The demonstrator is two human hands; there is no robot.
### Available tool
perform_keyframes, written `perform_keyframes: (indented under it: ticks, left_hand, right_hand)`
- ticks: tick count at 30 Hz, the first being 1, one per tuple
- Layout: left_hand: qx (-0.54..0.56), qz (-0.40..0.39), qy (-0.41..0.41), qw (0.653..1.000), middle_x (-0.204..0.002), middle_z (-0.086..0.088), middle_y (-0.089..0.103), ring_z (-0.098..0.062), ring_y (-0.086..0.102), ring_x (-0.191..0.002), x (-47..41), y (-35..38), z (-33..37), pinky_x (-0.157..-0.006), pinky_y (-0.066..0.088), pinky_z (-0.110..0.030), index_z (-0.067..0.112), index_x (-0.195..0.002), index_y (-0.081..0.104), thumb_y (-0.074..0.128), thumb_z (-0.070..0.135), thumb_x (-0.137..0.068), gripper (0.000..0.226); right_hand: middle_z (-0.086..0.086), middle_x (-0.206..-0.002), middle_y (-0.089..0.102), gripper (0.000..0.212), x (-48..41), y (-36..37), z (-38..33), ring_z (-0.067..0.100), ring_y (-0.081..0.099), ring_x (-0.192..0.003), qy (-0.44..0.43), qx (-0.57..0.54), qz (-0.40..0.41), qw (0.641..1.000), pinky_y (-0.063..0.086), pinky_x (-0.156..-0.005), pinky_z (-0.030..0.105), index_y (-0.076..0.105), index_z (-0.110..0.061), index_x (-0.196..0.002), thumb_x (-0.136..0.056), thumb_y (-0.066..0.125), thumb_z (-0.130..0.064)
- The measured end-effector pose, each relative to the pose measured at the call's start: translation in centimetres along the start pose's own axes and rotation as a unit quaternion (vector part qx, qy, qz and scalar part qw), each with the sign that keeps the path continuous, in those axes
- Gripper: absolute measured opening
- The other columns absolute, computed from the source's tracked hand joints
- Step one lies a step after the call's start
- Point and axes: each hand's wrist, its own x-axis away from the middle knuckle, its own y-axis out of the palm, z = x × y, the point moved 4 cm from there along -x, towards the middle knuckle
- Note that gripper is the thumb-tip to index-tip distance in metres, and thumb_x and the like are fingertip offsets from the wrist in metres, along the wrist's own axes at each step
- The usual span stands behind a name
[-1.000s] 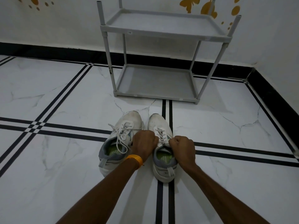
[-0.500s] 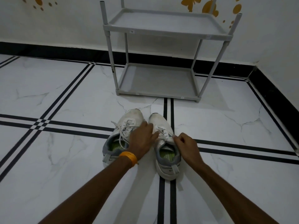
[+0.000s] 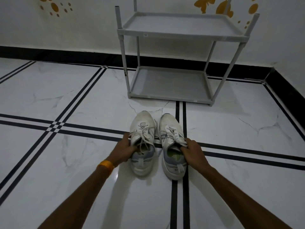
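Observation:
Two white sneakers with grey heels and green insoles stand side by side on the white tiled floor, toes pointing away from me. My left hand (image 3: 123, 150), with an orange band on the wrist, grips the left sneaker (image 3: 142, 128) at the outer side of its opening, fingers curled inside. My right hand (image 3: 192, 152) grips the right sneaker (image 3: 170, 125) at the right rim of its opening, fingers tucked inside. Both shoes have loose white laces.
A grey two-tier plastic rack (image 3: 168, 83) stands just beyond the sneakers against the white wall, both shelves bare. A black skirting (image 3: 66, 54) runs along the wall and down the right side. Black double lines cross the floor.
Both hands have left the right sneaker's laces. My left hand has moved to the left sneaker and gripped its opening; my right hand now grips the right sneaker's opening. The left sneaker has straightened.

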Motion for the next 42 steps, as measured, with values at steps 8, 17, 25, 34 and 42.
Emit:
perform_keyframes:
  ticks: [8,17,25,34,42]
  left_hand:
    - [-0.055,0.069,0.153,0.984,-0.103,-0.003,0.063,-0.022,0.063,-0.08,-1.6,2.7,3.3,-0.054,0.043,-0.013,0.014,-0.129,0.042,0.051,0.013,-0.093,0.036]
    - [-0.031,0.06,0.168,0.983,-0.101,-0.006,0.065,-0.015,0.062,-0.066,0.8,-0.6,14.0,-0.047,0.047,-0.018,0.019,-0.135,0.035,0.047,0.012,-0.092,0.045]
    - [-0.01,0.024,0.158,0.987,-0.105,-0.003,0.066,-0.017,0.066,-0.076,5.8,-6.4,27.7,-0.061,0.058,-0.034,0.023,-0.14,0.032,0.046,0.015,-0.091,0.052]
    - [-0.022,0.015,0.13,0.991,-0.104,-0.002,0.068,-0.019,0.068,-0.079,4.3,-15.3,47.6,-0.068,0.061,-0.044,0.028,-0.142,0.028,0.045,0.022,-0.087,0.058]
    - [-0.014,-0.004,0.118,0.993,-0.118,-0.005,0.065,-0.023,0.067,-0.096,-9.6,-18.8,53.6,-0.084,0.058,-0.042,0.025,-0.143,0.029,0.046,0.012,-0.089,0.058]
  right_hand:
    - [0.011,-0.1,0.057,0.025,-0.4,-1.6,-0.1,0.015,0.049,-0.084,-0.052,0.039,0.066,0.996,0.032,-0.061,0.014,0.057,-0.009,-0.118,-0.098,0.044,-0.017]
    - [0.01,-0.107,0.053,0.034,0.5,-10.4,-7.2,0.015,0.051,-0.089,-0.07,0.021,0.114,0.991,0.043,-0.074,0.027,0.05,-0.012,-0.128,-0.096,0.04,-0.02]
    - [0.009,-0.107,0.054,0.043,1.9,-23.0,-17.8,0.011,0.051,-0.093,-0.026,-0.009,0.12,0.992,0.039,-0.076,0.006,0.05,-0.009,-0.132,-0.094,0.037,-0.023]
    - [0.009,-0.108,0.052,0.04,-4.6,-38.6,-31.9,0.017,0.056,-0.094,-0.004,0.0,0.131,0.991,0.044,-0.078,0.021,0.047,-0.01,-0.136,-0.097,0.042,-0.016]
    - [0.015,-0.121,0.053,0.041,-20.3,-39.7,-34.2,0.025,0.058,-0.106,0.017,0.012,0.116,0.993,0.049,-0.088,0.028,0.044,-0.008,-0.14,-0.099,0.047,-0.011]
